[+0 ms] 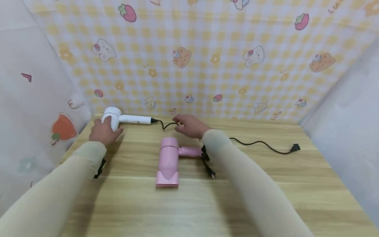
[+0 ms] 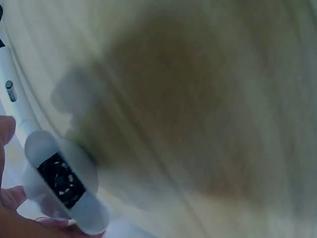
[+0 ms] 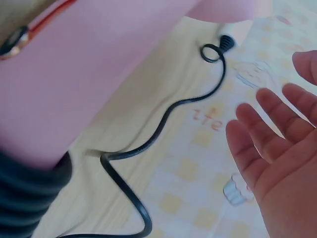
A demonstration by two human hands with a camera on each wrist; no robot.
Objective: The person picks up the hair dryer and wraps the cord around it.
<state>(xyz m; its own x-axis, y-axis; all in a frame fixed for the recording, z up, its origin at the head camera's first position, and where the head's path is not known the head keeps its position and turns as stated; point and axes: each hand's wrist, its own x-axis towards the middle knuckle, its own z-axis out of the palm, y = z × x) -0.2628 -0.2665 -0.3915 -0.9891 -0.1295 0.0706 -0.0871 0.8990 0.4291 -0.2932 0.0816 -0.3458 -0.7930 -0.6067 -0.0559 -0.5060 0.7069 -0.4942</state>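
At the back left of the table lies a white hair dryer (image 1: 134, 119), its handle pointing right. My left hand (image 1: 105, 131) grips its round head; the left wrist view shows fingers around the head beside the dark grille (image 2: 62, 181). From the handle a black cord (image 1: 257, 142) runs right, passing under or behind my right hand (image 1: 191, 126). In the right wrist view that hand's fingers are loosely bent and hold nothing, apart from the cord (image 3: 168, 111). A pink hair dryer (image 1: 169, 159) lies mid-table, nozzle toward me, in front of my right hand.
The white dryer's black plug (image 1: 295, 147) lies at the far right. Beside the pink handle (image 1: 189, 151) rests a short bundled cord with its plug (image 1: 211, 172). A checked cloth (image 1: 207, 65) hangs along the table's back edge.
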